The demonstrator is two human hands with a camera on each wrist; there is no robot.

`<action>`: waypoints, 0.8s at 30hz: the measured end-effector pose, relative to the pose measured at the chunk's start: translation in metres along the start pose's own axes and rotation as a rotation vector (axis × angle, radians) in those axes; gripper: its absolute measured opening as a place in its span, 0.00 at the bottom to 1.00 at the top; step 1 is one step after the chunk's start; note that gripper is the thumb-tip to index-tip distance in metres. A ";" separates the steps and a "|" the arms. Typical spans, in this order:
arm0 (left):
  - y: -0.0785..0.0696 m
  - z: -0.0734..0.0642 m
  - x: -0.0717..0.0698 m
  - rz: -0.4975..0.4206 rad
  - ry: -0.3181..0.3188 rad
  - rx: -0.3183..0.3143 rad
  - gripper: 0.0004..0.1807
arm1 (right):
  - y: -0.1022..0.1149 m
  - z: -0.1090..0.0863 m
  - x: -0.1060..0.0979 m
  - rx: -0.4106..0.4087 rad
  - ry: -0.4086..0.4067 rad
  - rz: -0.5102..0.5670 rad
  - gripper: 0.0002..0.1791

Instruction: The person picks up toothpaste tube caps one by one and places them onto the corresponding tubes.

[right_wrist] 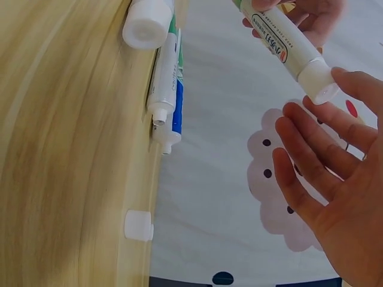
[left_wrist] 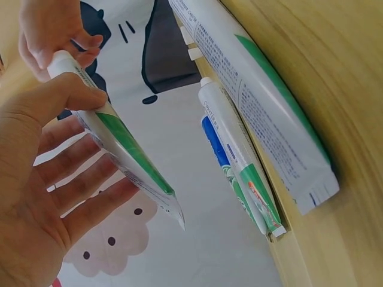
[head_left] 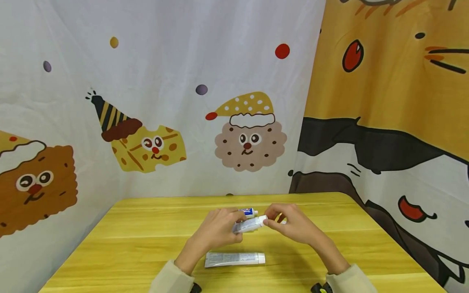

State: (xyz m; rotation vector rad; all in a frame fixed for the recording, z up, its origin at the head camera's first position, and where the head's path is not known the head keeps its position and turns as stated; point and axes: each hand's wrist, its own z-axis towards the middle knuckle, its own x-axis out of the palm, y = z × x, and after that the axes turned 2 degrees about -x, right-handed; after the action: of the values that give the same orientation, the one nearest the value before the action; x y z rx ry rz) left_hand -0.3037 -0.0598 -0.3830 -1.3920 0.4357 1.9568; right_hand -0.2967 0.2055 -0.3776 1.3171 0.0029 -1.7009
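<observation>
My left hand (head_left: 219, 228) grips a white and green toothpaste tube (left_wrist: 128, 140) above the table, thumb on one side and fingers on the other. The tube's white cap (right_wrist: 318, 82) points toward my right hand (head_left: 293, 224), whose thumb and index finger pinch it; the other fingers are spread. Nearer me, a large capped toothpaste tube (head_left: 232, 259) lies flat. Beyond the held tube lie a white and green tube (right_wrist: 163, 84) and a blue one (head_left: 247, 212), side by side, their bare nozzles showing.
A loose white cap (right_wrist: 139, 225) stands on the wooden table (head_left: 139, 236), to the right of the uncapped tubes. Another small white cap (left_wrist: 184, 36) is near it in the left wrist view. A cartoon-printed curtain (head_left: 165, 61) hangs behind and around the table.
</observation>
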 end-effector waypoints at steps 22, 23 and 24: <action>0.001 0.000 0.000 -0.005 0.008 -0.009 0.17 | 0.001 0.000 0.002 -0.058 0.017 0.022 0.13; 0.001 0.000 0.000 -0.004 0.007 -0.008 0.17 | 0.000 0.000 0.002 -0.051 0.019 0.021 0.12; 0.001 0.000 0.000 -0.002 0.006 -0.008 0.17 | 0.000 0.000 0.002 -0.045 0.021 0.020 0.10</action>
State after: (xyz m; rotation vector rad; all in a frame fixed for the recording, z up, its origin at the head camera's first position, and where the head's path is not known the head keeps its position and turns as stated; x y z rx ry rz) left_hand -0.3039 -0.0605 -0.3834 -1.4028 0.4295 1.9549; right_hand -0.2969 0.2039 -0.3790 1.2980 0.0400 -1.6608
